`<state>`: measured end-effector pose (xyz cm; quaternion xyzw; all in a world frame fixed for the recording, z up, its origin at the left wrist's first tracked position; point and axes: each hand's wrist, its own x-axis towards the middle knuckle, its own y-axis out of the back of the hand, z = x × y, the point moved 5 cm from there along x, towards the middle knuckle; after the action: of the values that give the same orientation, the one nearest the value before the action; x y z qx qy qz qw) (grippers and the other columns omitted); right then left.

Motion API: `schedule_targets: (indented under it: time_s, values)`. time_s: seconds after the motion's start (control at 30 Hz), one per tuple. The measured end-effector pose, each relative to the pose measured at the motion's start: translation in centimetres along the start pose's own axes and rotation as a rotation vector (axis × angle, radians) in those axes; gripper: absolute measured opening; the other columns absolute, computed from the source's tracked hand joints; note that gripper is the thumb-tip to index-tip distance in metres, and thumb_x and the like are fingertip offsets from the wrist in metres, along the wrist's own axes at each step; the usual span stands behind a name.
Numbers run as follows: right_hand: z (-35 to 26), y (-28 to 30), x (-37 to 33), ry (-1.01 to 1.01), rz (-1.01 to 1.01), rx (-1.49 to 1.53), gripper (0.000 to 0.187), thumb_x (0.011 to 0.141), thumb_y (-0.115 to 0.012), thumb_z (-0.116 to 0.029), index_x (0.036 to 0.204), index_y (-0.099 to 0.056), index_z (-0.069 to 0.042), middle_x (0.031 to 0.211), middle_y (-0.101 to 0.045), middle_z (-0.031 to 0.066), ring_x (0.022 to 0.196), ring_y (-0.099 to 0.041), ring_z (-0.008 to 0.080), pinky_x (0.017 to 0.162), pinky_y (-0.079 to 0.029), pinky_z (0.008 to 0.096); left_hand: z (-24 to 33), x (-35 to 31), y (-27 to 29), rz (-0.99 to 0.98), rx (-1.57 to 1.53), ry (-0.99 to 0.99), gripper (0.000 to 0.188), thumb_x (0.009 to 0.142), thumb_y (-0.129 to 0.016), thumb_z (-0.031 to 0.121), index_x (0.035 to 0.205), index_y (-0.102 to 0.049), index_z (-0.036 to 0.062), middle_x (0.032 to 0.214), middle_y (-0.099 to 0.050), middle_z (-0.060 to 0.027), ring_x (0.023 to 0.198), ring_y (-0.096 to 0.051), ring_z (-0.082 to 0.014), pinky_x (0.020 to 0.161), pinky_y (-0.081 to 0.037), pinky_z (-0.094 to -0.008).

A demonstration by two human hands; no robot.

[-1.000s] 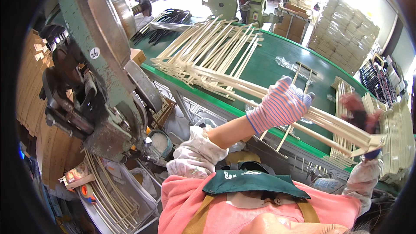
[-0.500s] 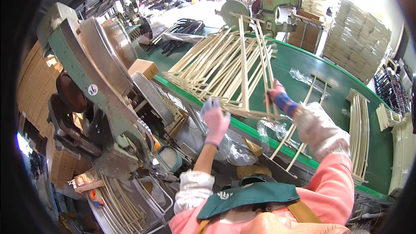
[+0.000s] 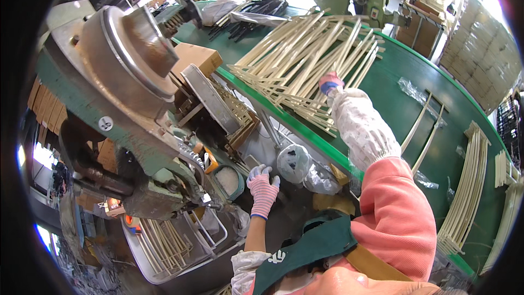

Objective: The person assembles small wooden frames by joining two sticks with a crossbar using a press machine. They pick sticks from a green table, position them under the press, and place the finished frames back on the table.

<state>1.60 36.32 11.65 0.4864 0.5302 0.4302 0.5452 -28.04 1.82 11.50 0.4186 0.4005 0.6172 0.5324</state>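
Observation:
My right hand (image 3: 331, 82), in a pink and blue glove, reaches onto a pile of long cream-coloured frames (image 3: 305, 49) on a green-topped table. Its fingers look closed round one slim frame, though the hand hides part of the grip. My left hand (image 3: 263, 190), in a pink striped glove with grey fingertips, hangs low in front of the table. Its thumb and fingers are apart with nothing between them. Beside it stand a round tub of pale granules (image 3: 228, 181) and a clear plastic bag (image 3: 295, 164).
A big press machine (image 3: 114, 114) fills the left. Below it, a tray (image 3: 158, 278) holds slim cream strips. On the green table (image 3: 406, 65), a row of cream frames (image 3: 466, 186) lies at the right, with plastic wrap (image 3: 412, 90) nearby. A cardboard box (image 3: 196, 59) sits beside the press.
My right hand has moved forward and left; the frame it held up is now down among the pile. My left hand has dropped from the pile towards the tub. The view has shifted.

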Motion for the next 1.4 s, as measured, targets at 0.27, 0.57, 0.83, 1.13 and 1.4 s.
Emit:
schedule_targets:
  time_s: [0.27,0.57,0.83,1.13,1.4]
  values:
    - [4.0,2.3,-10.9,0.241,-0.035,0.858,0.035,0.086,-0.047,-0.037,0.086,-0.062,-0.005,0.07,-0.064,0.013,0.062,-0.064,0.0271,0.061,-0.052,0.0364,5.9,1.9,-4.1,-0.053,-0.142,-0.41,0.039,0.072,-0.068,0.032,0.105,-0.06,0.0133,0.116,-0.055,-0.0089,0.113,-0.046,-0.0301,0.093,-0.036,-0.0453]
    - [18.1,-13.5,-42.5,0.161,-0.208,-0.084,0.045,0.063,-0.07,-0.045,0.087,-0.063,-0.007,0.08,-0.061,0.0143,0.08,-0.059,0.0305,0.074,-0.049,0.0383,12.3,-1.5,-16.9,-0.661,-0.553,-0.371,0.039,0.081,-0.061,0.039,0.108,-0.06,0.0106,0.102,-0.062,-0.0086,0.098,-0.057,-0.0261,0.081,-0.046,-0.0432]
    - [18.7,-18.4,-46.1,-0.095,0.276,0.003,0.008,0.079,-0.049,-0.016,0.075,-0.051,-0.009,0.07,-0.055,0.01,0.064,-0.056,0.024,0.05,-0.042,0.0377,21.9,-7.5,-22.4,-1.364,-1.548,0.193,0.041,0.089,-0.059,0.03,0.12,-0.05,0.0055,0.107,-0.06,-0.0101,0.096,-0.059,-0.0266,0.083,-0.05,-0.0443]
    - [25.9,-22.8,-40.2,-0.052,0.2,-0.095,0.021,0.072,-0.056,-0.028,0.085,-0.058,-0.011,0.094,-0.061,0.0119,0.096,-0.056,0.0274,0.083,-0.045,0.0394,27.7,-3.1,-20.2,-0.388,-0.43,-0.917,0.044,0.078,-0.061,0.022,0.12,-0.052,0.0141,0.128,-0.051,-0.0073,0.122,-0.042,-0.0275,0.102,-0.031,-0.0422]
    - [26.9,-11.9,-41.5,-0.135,0.117,0.187,0.018,0.076,-0.053,-0.014,0.093,-0.054,-0.009,0.085,-0.06,0.0121,0.089,-0.06,0.0294,0.073,-0.049,0.0403,29.5,-5.7,-24.5,-0.536,0.218,-1.052,0.068,0.086,-0.047,0.043,0.145,-0.021,0.0189,0.151,-0.017,-0.0038,0.139,-0.013,-0.0319,0.11,-0.003,-0.0523]
